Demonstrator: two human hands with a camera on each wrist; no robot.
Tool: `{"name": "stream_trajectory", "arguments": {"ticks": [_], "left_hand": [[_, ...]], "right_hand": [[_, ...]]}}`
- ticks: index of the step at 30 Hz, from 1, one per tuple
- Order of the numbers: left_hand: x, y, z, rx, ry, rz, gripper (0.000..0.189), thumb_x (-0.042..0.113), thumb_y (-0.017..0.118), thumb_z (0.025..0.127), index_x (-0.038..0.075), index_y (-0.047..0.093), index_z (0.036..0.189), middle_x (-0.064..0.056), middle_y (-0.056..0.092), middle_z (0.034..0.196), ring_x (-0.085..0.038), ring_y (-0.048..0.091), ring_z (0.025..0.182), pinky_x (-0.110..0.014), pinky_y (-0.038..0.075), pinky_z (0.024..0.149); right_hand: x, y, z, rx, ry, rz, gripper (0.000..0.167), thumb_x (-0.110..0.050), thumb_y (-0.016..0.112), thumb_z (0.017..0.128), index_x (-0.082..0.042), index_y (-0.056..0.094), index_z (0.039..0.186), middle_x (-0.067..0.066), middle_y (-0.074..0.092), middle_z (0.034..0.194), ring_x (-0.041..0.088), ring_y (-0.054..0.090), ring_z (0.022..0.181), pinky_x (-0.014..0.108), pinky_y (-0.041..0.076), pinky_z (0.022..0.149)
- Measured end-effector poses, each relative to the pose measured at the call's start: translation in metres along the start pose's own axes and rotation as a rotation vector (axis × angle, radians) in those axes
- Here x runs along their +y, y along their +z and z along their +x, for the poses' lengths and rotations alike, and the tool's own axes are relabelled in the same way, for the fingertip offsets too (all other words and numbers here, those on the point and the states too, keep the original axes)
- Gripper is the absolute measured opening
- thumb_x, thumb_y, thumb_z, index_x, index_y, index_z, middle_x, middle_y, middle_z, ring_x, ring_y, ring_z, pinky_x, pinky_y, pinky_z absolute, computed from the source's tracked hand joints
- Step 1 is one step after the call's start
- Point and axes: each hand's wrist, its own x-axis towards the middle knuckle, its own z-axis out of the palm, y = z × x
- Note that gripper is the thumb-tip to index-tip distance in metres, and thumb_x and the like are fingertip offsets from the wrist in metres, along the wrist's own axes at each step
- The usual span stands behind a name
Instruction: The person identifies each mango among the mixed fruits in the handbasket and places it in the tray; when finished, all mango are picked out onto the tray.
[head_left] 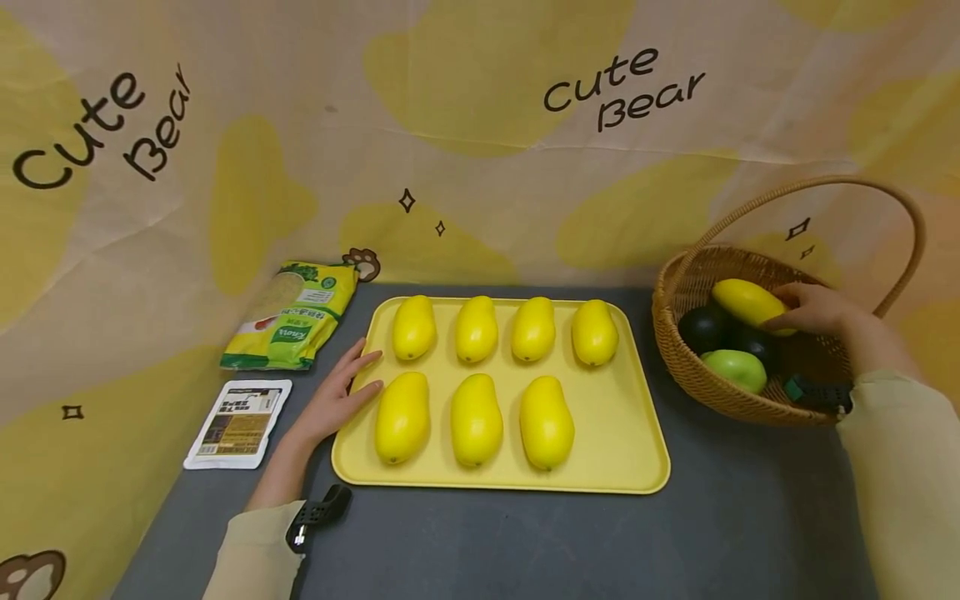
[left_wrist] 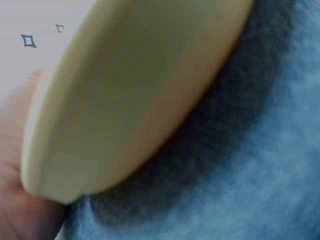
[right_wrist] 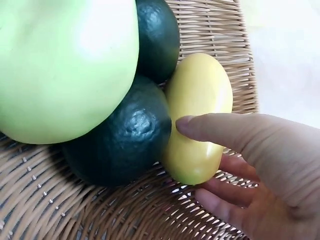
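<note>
Inside the wicker basket (head_left: 738,400), my right hand (head_left: 813,312) grips a yellow mango (right_wrist: 197,95). The thumb lies across its top and the fingers reach round its far side. Two dark green avocados (right_wrist: 125,135) lie against that mango, with a green apple (head_left: 735,369) beside them. My left hand (head_left: 337,400) rests on the left rim of the yellow tray (head_left: 615,433), fingers spread. Several mangoes stand in two rows on this tray, including a front-row mango (head_left: 402,417) close to the left fingertips. In the left wrist view, the tray's edge hides most of that hand.
A yellow-green seasoning bag (head_left: 292,317) lies behind and left of the tray. In front of it is a white flat packet (head_left: 238,425). The basket's tall handle (head_left: 825,179) arches over the right arm. A printed cloth (head_left: 480,125) hangs behind the grey table (head_left: 525,542).
</note>
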Motion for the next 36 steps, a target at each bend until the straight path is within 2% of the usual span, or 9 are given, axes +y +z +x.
{"name": "stream_trajectory", "arguments": {"ticks": [3,6,10,13,20,27,29,32,36], "left_hand": [[0.001,0.001,0.000,0.003,0.002,0.000,0.054,0.022,0.060,0.098,0.004,0.043,0.146,-0.017,0.009,0.162,-0.042,0.009,0.146,-0.065,0.014,0.110],[0.002,0.001,0.000,0.009,0.002,-0.001,0.054,0.021,0.060,0.098,0.003,0.043,0.146,-0.017,0.009,0.162,-0.043,0.009,0.145,-0.066,0.014,0.110],[0.002,0.000,0.000,0.003,0.006,-0.005,0.055,0.019,0.061,0.097,0.002,0.042,0.146,-0.018,0.008,0.161,-0.043,0.009,0.145,-0.066,0.014,0.109],[0.002,0.000,0.000,-0.002,0.004,-0.003,0.055,0.019,0.061,0.097,0.002,0.042,0.146,-0.018,0.008,0.162,-0.043,0.009,0.145,-0.066,0.014,0.110],[0.004,0.000,-0.001,-0.001,-0.005,0.009,0.054,0.021,0.060,0.098,0.003,0.042,0.146,-0.016,0.009,0.162,-0.042,0.009,0.146,-0.065,0.014,0.110],[0.002,-0.001,-0.001,-0.003,-0.006,0.008,0.055,0.022,0.060,0.098,0.003,0.042,0.146,-0.017,0.008,0.162,-0.042,0.008,0.146,-0.065,0.013,0.110],[-0.001,-0.001,0.000,-0.003,-0.007,0.010,0.055,0.023,0.060,0.098,0.003,0.042,0.146,-0.016,0.008,0.162,-0.041,0.008,0.146,-0.065,0.014,0.110],[-0.003,-0.001,0.001,-0.007,-0.006,0.013,0.055,0.024,0.060,0.098,0.004,0.042,0.147,-0.015,0.007,0.162,-0.040,0.008,0.146,-0.065,0.014,0.110],[-0.005,0.000,0.002,-0.008,0.004,0.009,0.056,0.025,0.060,0.098,0.004,0.042,0.147,-0.015,0.007,0.162,-0.041,0.008,0.146,-0.065,0.013,0.110]], "right_hand": [[0.000,0.001,-0.002,0.026,0.002,0.019,0.073,-0.027,0.063,0.094,0.026,0.031,0.132,0.048,0.039,0.125,0.057,0.045,0.108,0.062,0.042,0.086],[0.000,0.002,-0.001,0.032,-0.001,0.079,0.073,-0.029,0.063,0.095,0.022,0.030,0.135,0.044,0.041,0.126,0.051,0.050,0.106,0.047,0.051,0.079],[-0.008,-0.002,-0.003,0.029,-0.001,0.180,0.072,-0.032,0.058,0.098,0.017,0.027,0.141,0.040,0.035,0.134,0.044,0.054,0.106,0.029,0.053,0.070],[-0.016,-0.008,-0.008,0.053,0.007,0.170,0.073,-0.040,0.054,0.099,0.011,0.028,0.145,0.038,0.041,0.131,0.041,0.057,0.100,0.033,0.051,0.070],[-0.039,-0.024,-0.024,0.084,0.041,0.096,0.080,-0.055,0.048,0.096,0.003,0.028,0.147,0.040,0.031,0.140,0.057,0.034,0.121,0.068,0.032,0.089],[-0.064,-0.022,-0.039,0.174,0.035,0.207,0.073,-0.051,0.052,0.097,0.002,0.036,0.144,0.036,0.040,0.136,0.053,0.043,0.119,0.055,0.043,0.082],[-0.071,-0.019,-0.044,0.218,0.036,0.226,0.071,-0.051,0.054,0.096,0.002,0.039,0.142,0.033,0.042,0.136,0.051,0.046,0.118,0.045,0.047,0.076],[-0.079,-0.014,-0.054,0.284,0.033,0.240,0.068,-0.049,0.056,0.096,0.001,0.044,0.140,0.030,0.046,0.134,0.040,0.054,0.110,0.030,0.046,0.070],[-0.089,-0.006,-0.067,0.356,0.029,0.291,0.065,-0.047,0.058,0.096,-0.002,0.045,0.141,0.023,0.050,0.128,0.010,0.060,0.084,0.021,0.047,0.060]]}}
